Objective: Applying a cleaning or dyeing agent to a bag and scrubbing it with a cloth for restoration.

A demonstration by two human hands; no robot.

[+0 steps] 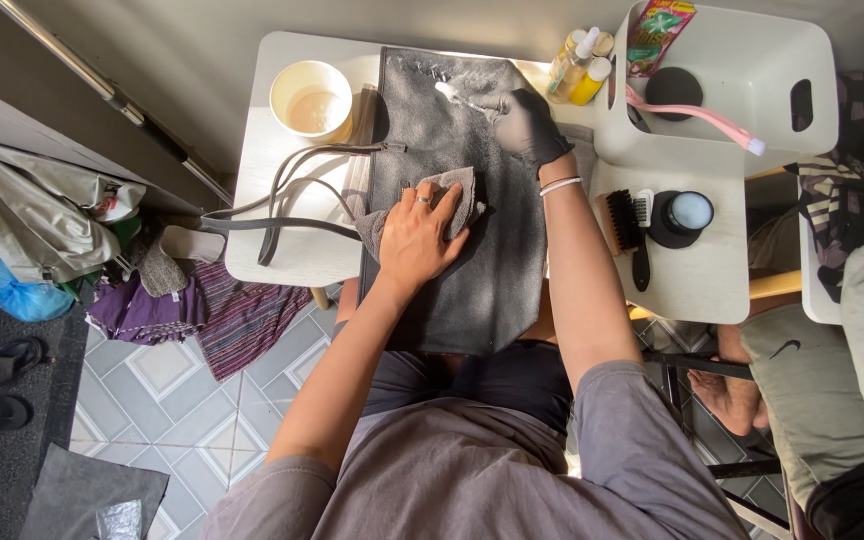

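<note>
A dark grey bag [472, 270] lies flat on a small white table [282, 250], its long straps [282, 210] trailing to the left. My bare left hand [417, 235], a ring on one finger, presses a grey cloth [457, 195] onto the bag. My right hand [527, 125] wears a black glove and holds a small white-headed brush [462, 97] against the bag's upper part.
A cream cup of liquid [312, 100] stands at the table's back left. Small bottles [580, 65], a white bin [742, 90] with a pink toothbrush [697, 115], a wooden brush [620, 220] and a round tin [687, 215] sit right. Clothes and bags litter the tiled floor at left.
</note>
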